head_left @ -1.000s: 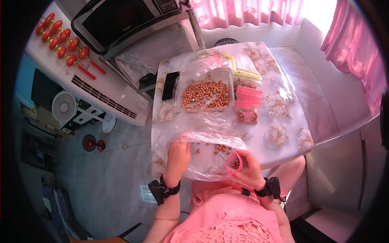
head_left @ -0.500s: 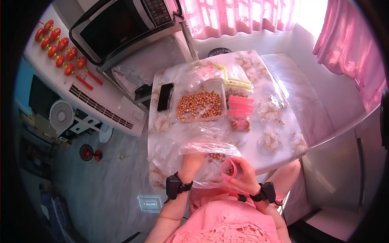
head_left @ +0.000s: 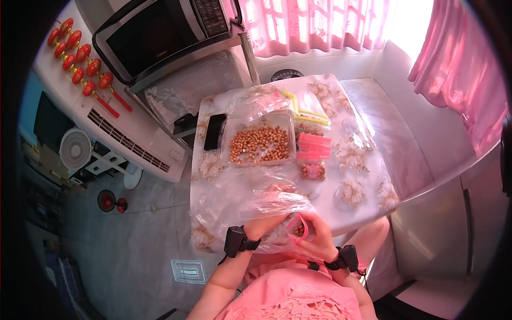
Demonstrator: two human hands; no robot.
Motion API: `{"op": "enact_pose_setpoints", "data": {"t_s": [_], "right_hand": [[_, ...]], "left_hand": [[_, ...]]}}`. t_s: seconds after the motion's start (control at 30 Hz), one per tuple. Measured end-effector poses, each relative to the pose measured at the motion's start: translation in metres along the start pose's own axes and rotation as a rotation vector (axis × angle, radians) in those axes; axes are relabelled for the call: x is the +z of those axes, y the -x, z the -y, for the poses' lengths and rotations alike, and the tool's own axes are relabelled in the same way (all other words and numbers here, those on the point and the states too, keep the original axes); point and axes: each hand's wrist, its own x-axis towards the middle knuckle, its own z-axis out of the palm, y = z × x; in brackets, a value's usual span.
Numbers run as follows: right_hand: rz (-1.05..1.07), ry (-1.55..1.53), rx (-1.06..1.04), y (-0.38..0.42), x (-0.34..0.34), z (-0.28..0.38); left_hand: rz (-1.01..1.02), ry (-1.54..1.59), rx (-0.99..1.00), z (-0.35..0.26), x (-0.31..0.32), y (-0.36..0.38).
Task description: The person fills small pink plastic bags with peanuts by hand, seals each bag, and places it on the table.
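Observation:
My right hand (head_left: 318, 238) is closed on a small zip bag (head_left: 297, 228) with a pink rim, its mouth gaping and round brown nuts (head_left: 299, 231) inside. A large, crumpled clear plastic bag (head_left: 256, 205) lies in front of me. My left hand (head_left: 265, 226) reaches into it beside the zip bag, and the film and glare hide its fingers. Beyond the plastic, a clear tub (head_left: 258, 162) holds many of the same nuts (head_left: 256, 142). To its right lie a filled pink-topped zip bag (head_left: 312, 170) and pink zip bags (head_left: 314, 143).
A black phone (head_left: 214, 132) lies left of the tub on the flower-patterned tablecloth (head_left: 356, 176). Yellow-edged zip bags (head_left: 311, 116) lie at the back. A microwave (head_left: 154, 40) stands on a rack at the back left. My knee (head_left: 373, 234) is by the right table edge.
My left hand has shifted right, closer to the zip bag, pulling the clear plastic along. My right hand still holds the zip bag. The camera view has shifted slightly.

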Motion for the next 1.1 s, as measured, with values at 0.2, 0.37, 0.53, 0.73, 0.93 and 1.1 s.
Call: {"op": "enact_pose_setpoints", "data": {"t_s": [0.2,0.37,0.53,0.73,0.93,1.1], "right_hand": [[0.010,-0.007,0.005,0.000,0.000,0.001],[0.009,0.026,0.001,0.001,-0.001,-0.003],[0.028,0.032,0.009,0.001,-0.002,0.001],[-0.035,-0.017,0.005,-0.001,0.003,-0.001],[-0.072,-0.010,0.015,0.000,0.004,0.001],[-0.065,-0.078,0.038,-0.002,0.004,0.003]], "left_hand": [[0.110,-0.263,0.088,0.014,-0.001,0.016],[0.169,0.305,-0.609,-0.036,-0.040,0.024],[-0.098,0.620,-0.396,-0.016,-0.059,0.030],[-0.205,0.655,-0.429,-0.006,-0.038,-0.009],[-0.202,0.484,-0.413,-0.004,-0.030,-0.007],[-0.217,0.435,-0.524,-0.002,-0.039,0.025]]}}
